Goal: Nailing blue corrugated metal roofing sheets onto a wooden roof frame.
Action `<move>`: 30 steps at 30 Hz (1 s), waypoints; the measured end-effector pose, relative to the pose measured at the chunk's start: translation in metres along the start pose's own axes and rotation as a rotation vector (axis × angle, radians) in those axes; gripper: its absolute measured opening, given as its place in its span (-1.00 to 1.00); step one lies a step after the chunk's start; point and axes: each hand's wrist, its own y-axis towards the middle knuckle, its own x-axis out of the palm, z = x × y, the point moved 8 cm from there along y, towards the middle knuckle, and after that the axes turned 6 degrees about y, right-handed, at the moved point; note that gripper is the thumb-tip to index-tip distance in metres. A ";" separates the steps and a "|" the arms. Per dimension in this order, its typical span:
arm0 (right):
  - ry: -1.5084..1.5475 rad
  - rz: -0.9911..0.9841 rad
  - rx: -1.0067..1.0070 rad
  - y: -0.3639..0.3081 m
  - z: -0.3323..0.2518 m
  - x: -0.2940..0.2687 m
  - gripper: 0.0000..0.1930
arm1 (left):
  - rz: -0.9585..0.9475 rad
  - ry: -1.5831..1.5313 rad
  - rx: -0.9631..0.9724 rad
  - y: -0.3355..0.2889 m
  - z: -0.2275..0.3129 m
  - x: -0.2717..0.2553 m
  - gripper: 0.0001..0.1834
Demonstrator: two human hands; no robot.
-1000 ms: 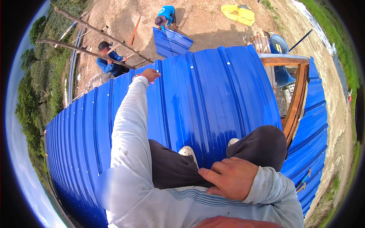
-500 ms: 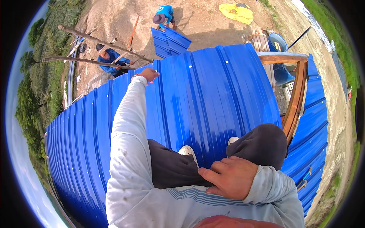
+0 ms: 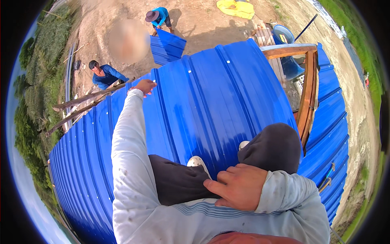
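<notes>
1. The person sits high on a blue corrugated roof sheet, seen from above; its ribs run away from the knees toward the far edge.
2. The left hand is stretched out at full arm's length to the upper edge of the sheet, its fingers curled over or against that edge. The hand is small and far off in the view, so I cannot tell whether it truly grips the edge or only rests on it.
3. The right hand lies close to the body, loosely closed, resting on the dark trouser leg between the two knees. It holds nothing that can be seen.
4. The hands are well apart: one at the sheet's far edge, the other at the lap.
5. Two white shoe tips show against the blue sheet, just beyond the knees.
6. A wooden frame stands at the right edge of the sheet, with more blue sheeting beyond it.
7. On the ground below, a person in a blue shirt stands by slanting wooden poles near the left hand.
8. Farther off, a second person in blue with a hat bends over a loose blue sheet lying on the bare earth.
</notes>
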 end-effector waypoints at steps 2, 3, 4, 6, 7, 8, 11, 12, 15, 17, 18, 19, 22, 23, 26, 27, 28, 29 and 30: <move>-0.001 -0.008 0.005 0.000 0.001 0.001 -0.53 | -0.002 -0.005 0.009 0.000 0.000 0.000 -0.49; -0.001 -0.014 0.009 0.000 0.001 0.001 -0.53 | 0.002 -0.005 0.011 0.000 -0.001 -0.001 -0.49; 0.000 -0.020 0.013 0.001 0.001 0.002 -0.53 | 0.000 -0.011 0.000 0.000 -0.002 0.000 -0.49; 0.003 -0.023 0.017 0.001 0.002 0.002 -0.53 | 0.006 0.005 0.011 -0.001 -0.002 -0.001 -0.50; 0.003 -0.021 0.016 0.001 0.002 0.001 -0.53 | 0.020 0.005 0.006 -0.001 -0.004 -0.002 -0.49; 0.004 -0.018 0.014 0.001 0.001 0.001 -0.53 | 0.019 0.010 0.016 -0.001 -0.004 -0.002 -0.49; 0.005 -0.036 0.032 0.001 0.002 0.002 -0.53 | 0.029 -0.001 0.003 -0.001 -0.007 -0.002 -0.49; 0.006 -0.017 0.010 0.001 0.001 0.000 -0.52 | 0.025 -0.007 -0.005 0.001 -0.008 -0.002 -0.49; 0.015 -0.039 0.004 0.000 0.001 0.003 -0.52 | -0.001 -0.045 -0.034 0.005 -0.013 0.001 -0.47; 0.036 -0.031 0.016 0.000 0.003 0.004 -0.54 | -0.006 -0.068 -0.028 0.009 -0.014 0.001 -0.45; 0.035 -0.048 0.019 0.000 0.003 0.007 -0.55 | -0.011 -0.072 -0.029 0.012 -0.015 0.001 -0.45; 0.038 -0.051 0.036 0.001 0.004 0.009 -0.56 | -0.011 -0.084 -0.022 0.016 -0.016 0.000 -0.45; 0.010 0.000 0.044 0.003 0.006 0.012 -0.55 | 0.006 -0.131 -0.052 0.024 -0.023 0.000 -0.48; -0.009 -0.012 0.043 0.004 0.006 0.014 -0.54 | 0.003 -0.127 -0.055 0.026 -0.025 0.000 -0.48; 0.034 -0.032 0.058 0.004 0.007 0.014 -0.56 | 0.009 -0.120 -0.058 0.029 -0.033 0.000 -0.48; 0.044 -0.044 0.068 0.006 0.006 0.013 -0.56 | 0.011 -0.122 -0.053 0.031 -0.035 -0.001 -0.49; 0.040 -0.056 0.067 0.008 0.005 0.010 -0.57 | 0.007 -0.119 -0.048 0.032 -0.037 -0.001 -0.49; 0.039 -0.060 0.073 0.009 0.003 0.007 -0.59 | -0.008 -0.110 -0.060 0.034 -0.041 -0.001 -0.48; 0.036 -0.135 0.119 0.009 0.005 0.010 -0.60 | -0.040 -0.102 -0.048 0.037 -0.042 0.001 -0.47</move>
